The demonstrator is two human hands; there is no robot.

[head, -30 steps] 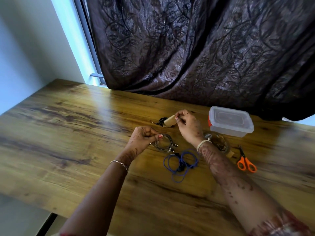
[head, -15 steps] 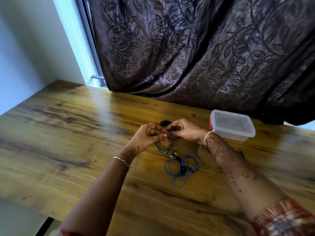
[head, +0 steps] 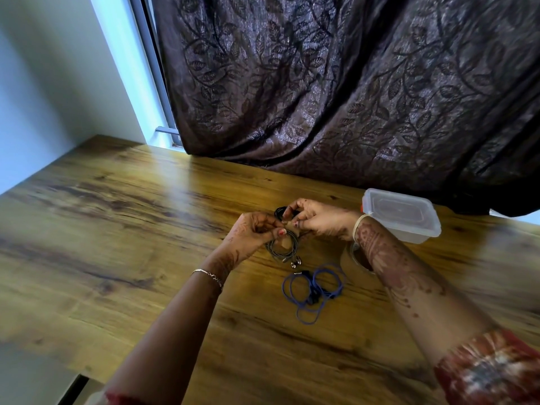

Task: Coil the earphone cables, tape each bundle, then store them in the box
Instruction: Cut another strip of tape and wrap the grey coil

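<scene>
My left hand (head: 252, 233) pinches the top of a coiled grey earphone cable (head: 283, 249), which hangs down with its earbuds at the bottom. My right hand (head: 317, 219) meets it at the same spot, its fingers curled at the coil's top; a piece of tan tape seems to sit between the fingertips, mostly hidden. A black coiled cable (head: 280, 212) lies on the table just behind the hands. A loose blue earphone cable (head: 314, 289) lies on the wood in front of them. The clear plastic box (head: 401, 216), lid on, stands to the right.
The wooden table (head: 131, 244) runs wide to the left and front, its near edge at the bottom left. A dark patterned curtain (head: 336, 92) hangs behind the table. A tape roll (head: 358, 258) shows partly behind my right wrist.
My right hand came from the black coil, carrying a tan piece of tape, over to the grey coil in my left hand. The scissors have gone out of sight behind my right arm.
</scene>
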